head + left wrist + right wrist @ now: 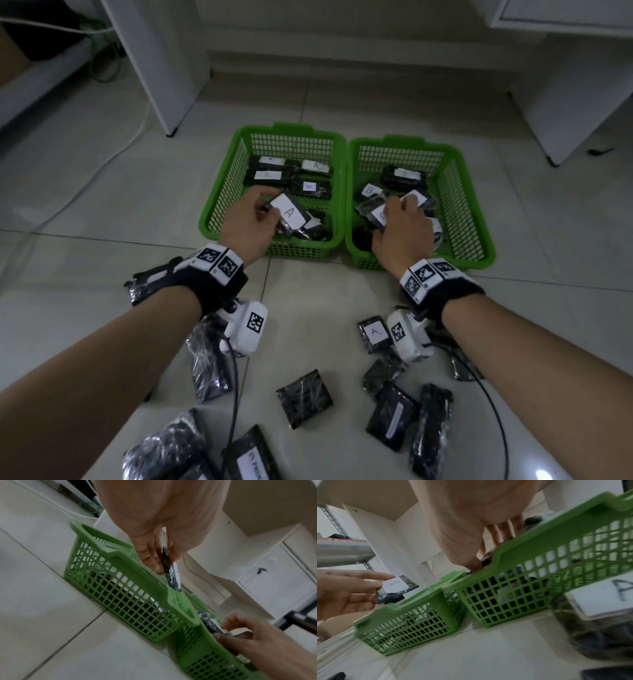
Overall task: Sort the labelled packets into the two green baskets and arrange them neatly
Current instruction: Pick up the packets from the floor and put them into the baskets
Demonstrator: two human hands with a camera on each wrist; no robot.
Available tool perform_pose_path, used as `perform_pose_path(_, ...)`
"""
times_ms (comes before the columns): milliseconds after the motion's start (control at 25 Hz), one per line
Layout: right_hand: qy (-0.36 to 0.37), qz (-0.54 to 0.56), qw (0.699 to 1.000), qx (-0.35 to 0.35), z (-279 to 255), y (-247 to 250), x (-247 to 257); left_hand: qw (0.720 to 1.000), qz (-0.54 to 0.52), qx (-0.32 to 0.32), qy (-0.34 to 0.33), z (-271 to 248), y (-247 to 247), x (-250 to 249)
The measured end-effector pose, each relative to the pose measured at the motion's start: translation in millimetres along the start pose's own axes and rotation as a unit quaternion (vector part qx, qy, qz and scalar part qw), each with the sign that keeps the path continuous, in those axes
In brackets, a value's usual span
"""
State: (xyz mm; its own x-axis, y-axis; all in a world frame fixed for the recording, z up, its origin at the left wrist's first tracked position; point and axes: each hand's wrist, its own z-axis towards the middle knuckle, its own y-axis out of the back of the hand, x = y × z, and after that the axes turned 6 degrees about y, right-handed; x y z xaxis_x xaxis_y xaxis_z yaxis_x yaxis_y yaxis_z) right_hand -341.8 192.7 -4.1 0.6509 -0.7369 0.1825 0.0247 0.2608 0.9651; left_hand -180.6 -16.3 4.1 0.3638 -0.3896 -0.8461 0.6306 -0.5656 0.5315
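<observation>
Two green baskets stand side by side on the floor. Over the left basket [219, 192] my left hand [250, 219] pinches a black packet with a white "A" label [291, 212]; the left wrist view shows that packet [171, 573] edge-on between thumb and fingers above the rim. My right hand [400, 229] reaches into the right basket [476, 219] and grips a black packet [373, 212] whose label it partly hides. Several "A" packets [308, 186] lie in the left basket. A "B" packet [370, 190] lies in the right one.
Several loose black packets lie on the tiled floor near me, one labelled "A" [375, 334] under my right wrist, another plain one [304, 399] in the middle. White furniture legs [171, 132] stand behind the baskets. A white cable [113, 154] crosses the floor at left.
</observation>
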Motion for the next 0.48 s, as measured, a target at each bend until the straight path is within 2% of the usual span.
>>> perform_pose_path(80,-0.016,0.007,0.999,0.036,-6.6,-3.8,-12.9,0.997,0.070,0.007,-0.042,4.9,-12.6,-4.3)
perform_pose_path(160,-0.008,0.013,0.999,0.042,-9.4,-5.7,-19.2,0.990,0.126,0.017,-0.064,11.3,-24.7,-6.2)
perform_pose_path(240,-0.001,0.005,0.999,0.042,-10.3,-2.3,-20.4,0.974,0.212,0.052,-0.053,13.8,-32.7,-0.5)
perform_pose_path(320,0.009,0.000,1.000,0.020,-13.6,1.4,-19.7,0.954,0.289,0.070,-0.041,11.4,-35.7,6.1)
perform_pose_path(400,0.054,0.010,0.998,-0.024,-22.4,2.8,-14.5,0.942,0.329,0.061,-0.042,6.4,-35.0,9.0)
perform_pose_path(480,0.122,0.026,0.990,-0.060,-34.2,3.4,0.6,0.945,0.318,0.044,-0.061,-2.1,-26.7,10.9)
